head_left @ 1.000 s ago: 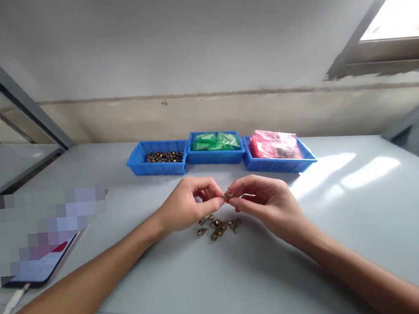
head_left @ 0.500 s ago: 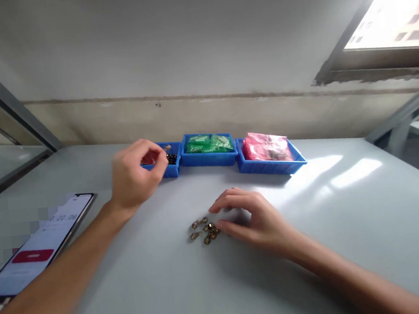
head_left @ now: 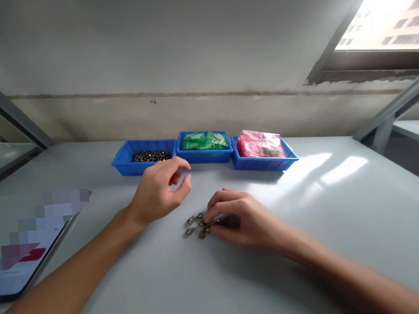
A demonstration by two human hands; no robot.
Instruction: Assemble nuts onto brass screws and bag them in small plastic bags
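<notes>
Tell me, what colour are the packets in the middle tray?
Green packets, clearest in the head view.

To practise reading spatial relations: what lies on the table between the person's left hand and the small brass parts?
Nothing: in the head view, only bare table separates the left hand from the small brass parts.

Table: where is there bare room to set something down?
The table is bare right of the right hand and the pink-filled bin, and along the near edge. Crowded: the bin row, the small brass parts, the phone at left.
</notes>
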